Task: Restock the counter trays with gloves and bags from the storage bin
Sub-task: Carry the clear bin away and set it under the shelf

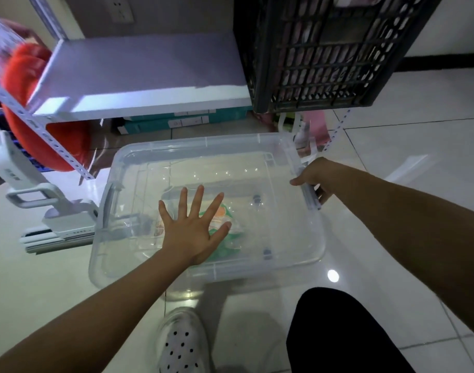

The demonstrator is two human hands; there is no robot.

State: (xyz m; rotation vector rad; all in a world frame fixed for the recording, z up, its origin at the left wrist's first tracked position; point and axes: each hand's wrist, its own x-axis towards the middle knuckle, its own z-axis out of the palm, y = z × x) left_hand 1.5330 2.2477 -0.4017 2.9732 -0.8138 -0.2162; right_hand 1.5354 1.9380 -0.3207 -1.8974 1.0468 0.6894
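Note:
A clear plastic storage bin (139, 168) with its lid on sits on the tiled floor in front of me. Through the lid a green and orange packet (230, 227) shows inside. My left hand (192, 227) lies flat on the lid with fingers spread. My right hand (315, 177) grips the latch on the bin's right edge, thumb on top and fingers curled under.
A white metal shelf (139, 76) stands behind the bin, with a black slatted crate (324, 55) on its right part. Teal boxes (182, 119) lie under the shelf. A red bag (28, 109) and folded white items (55, 224) sit at the left. My white shoe (183, 343) is below.

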